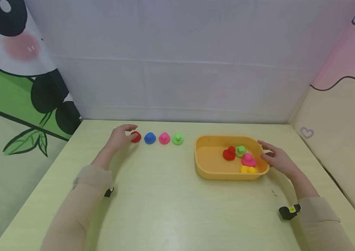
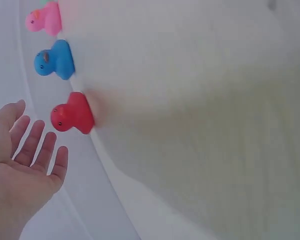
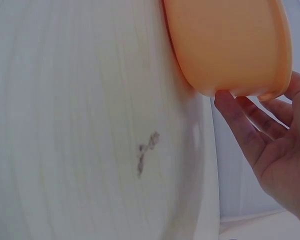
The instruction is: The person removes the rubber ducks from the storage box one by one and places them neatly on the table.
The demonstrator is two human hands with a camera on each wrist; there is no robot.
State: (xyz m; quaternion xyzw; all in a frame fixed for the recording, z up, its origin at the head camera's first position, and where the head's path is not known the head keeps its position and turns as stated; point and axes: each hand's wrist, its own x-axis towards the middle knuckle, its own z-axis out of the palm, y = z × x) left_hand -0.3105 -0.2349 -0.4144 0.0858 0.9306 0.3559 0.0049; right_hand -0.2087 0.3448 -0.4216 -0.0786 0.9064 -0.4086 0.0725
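Note:
At the left end of a row of rubber ducks is a red duck [image 1: 136,137], with my left hand [image 1: 121,136] beside it. In the left wrist view the fingers [image 2: 32,145] are spread and fairly straight, a small gap away from the red duck [image 2: 73,114]. To its right stand a blue duck [image 1: 150,138], a pink duck [image 1: 164,138] and a green duck [image 1: 177,139]. My right hand [image 1: 278,159] touches the right end of a yellow-orange plastic basin [image 1: 210,157]; in the right wrist view its fingertips rest on the outer wall.
Inside the basin, towards its right side, lie a red duck [image 1: 229,153], a green duck [image 1: 241,151], a pink duck [image 1: 248,160] and yellow ducks [image 1: 247,169]. A pale wood-grain table [image 1: 164,209] bears everything. White cloth [image 1: 177,87] hangs behind, with printed panels on both sides.

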